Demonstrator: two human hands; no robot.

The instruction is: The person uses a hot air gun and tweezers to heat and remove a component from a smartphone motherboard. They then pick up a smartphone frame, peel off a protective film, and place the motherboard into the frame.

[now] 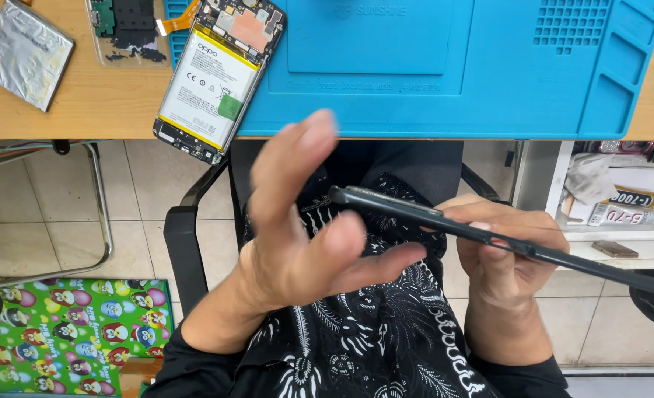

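Disassembly looks well advanced: opened black phone with exposed white battery (207, 79) lies on the wooden table (84, 103). Right hand (500, 250) fingers pinch a thin dark phone panel (430, 214) above the lap; left hand (305, 236) fingers spread, empty.

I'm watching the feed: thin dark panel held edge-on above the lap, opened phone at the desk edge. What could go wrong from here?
1. The dark panel is pinched only by the right hand; the left hand is open, so it might slip toward the tiled floor.
2. The opened phone overhangs the desk edge; a bump could knock it off.
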